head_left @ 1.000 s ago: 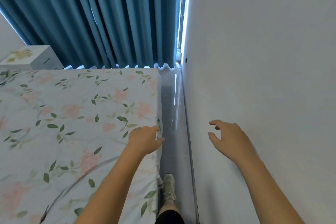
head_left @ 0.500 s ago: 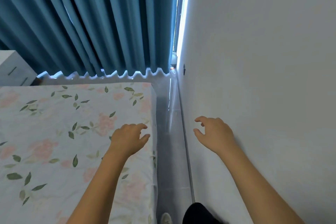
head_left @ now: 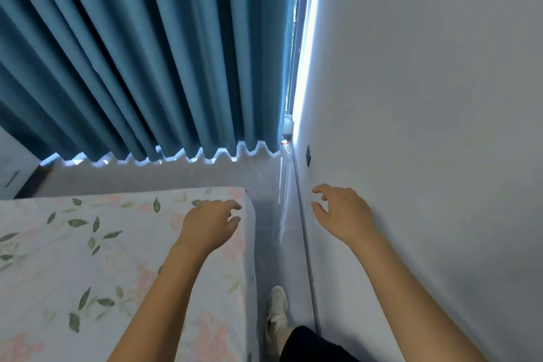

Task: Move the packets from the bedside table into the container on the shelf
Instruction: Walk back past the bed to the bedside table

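Note:
No packets, container or shelf show in the head view. My left hand [head_left: 210,222] hovers over the corner of the bed with loosely curled fingers and holds nothing. My right hand [head_left: 340,211] hangs in front of the white wall, fingers relaxed and slightly bent, also holding nothing. A sliver of the white bedside table [head_left: 14,167] with a dark handle shows at the far left edge, its top out of frame.
A bed with a floral sheet [head_left: 88,258] fills the lower left. A narrow grey floor strip [head_left: 279,229] runs between the bed and the white wall [head_left: 426,126]. Blue curtains [head_left: 147,53] hang ahead. My foot in a white shoe [head_left: 277,311] stands in the strip.
I have walked forward along the gap beside the bed; the bed's far corner and curtains have come closer. The bedside table has slid to the left edge. Both hands stay empty.

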